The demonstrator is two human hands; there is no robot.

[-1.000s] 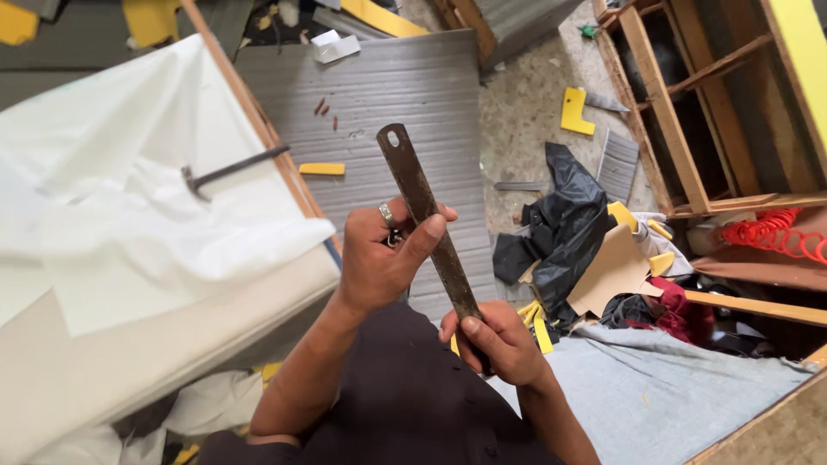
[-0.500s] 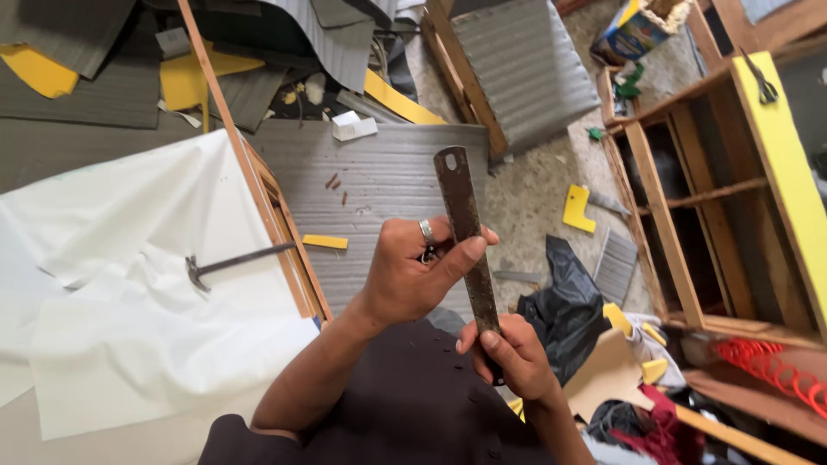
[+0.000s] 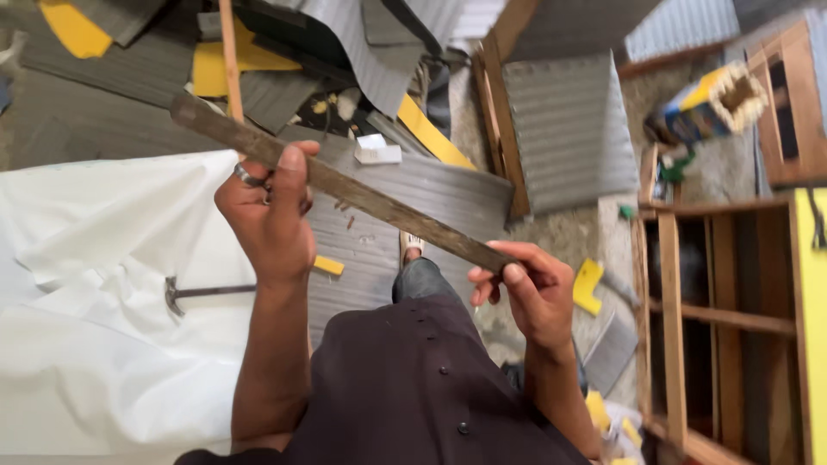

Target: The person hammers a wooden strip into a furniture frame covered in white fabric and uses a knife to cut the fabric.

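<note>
Underfoot lies a cluttered workshop floor (image 3: pixel 551 232) strewn with grey corrugated sheets (image 3: pixel 568 129), yellow offcuts and a wooden frame (image 3: pixel 672 327); a hammer (image 3: pixel 207 291) rests on white cloth (image 3: pixel 95 284) at the left. Both hands grip a long flat metal bar (image 3: pixel 345 185), the left hand (image 3: pixel 271 215) closed around its upper part, the right hand (image 3: pixel 525 288) pinching its lower end. Compared with half a second ago, the bar has tilted from nearly upright to slanting leftward, and the hands are farther apart.

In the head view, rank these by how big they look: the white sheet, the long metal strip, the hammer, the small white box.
1. White sheet
2. Long metal strip, though held close to the camera, so its rank is unsure
3. Hammer
4. Small white box
</note>
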